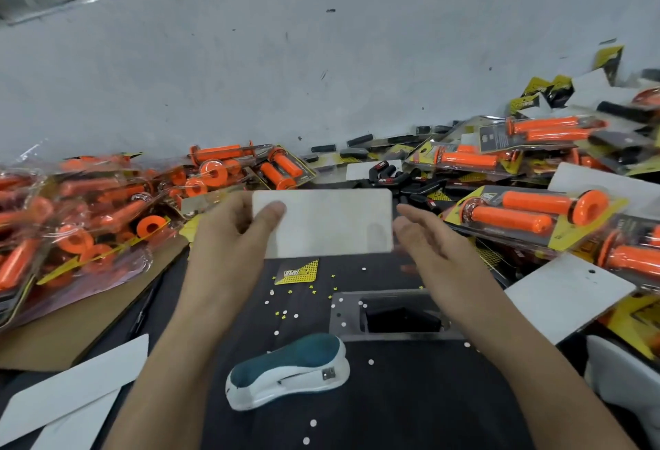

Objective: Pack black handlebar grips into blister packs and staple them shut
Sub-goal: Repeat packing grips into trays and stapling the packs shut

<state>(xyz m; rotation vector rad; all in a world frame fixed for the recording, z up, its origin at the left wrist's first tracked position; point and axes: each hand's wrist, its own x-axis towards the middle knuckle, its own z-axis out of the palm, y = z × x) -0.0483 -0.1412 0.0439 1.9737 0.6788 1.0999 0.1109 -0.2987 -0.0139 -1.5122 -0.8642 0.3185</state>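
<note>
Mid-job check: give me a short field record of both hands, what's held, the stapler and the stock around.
left hand: pinches white card, thumb on its face
right hand: open, beside the card's right edge; contact unclear
stapler: lying on black table, below the hands, untouched
orange grip packs: piled left and right
black grips: loose, beyond the card
</note>
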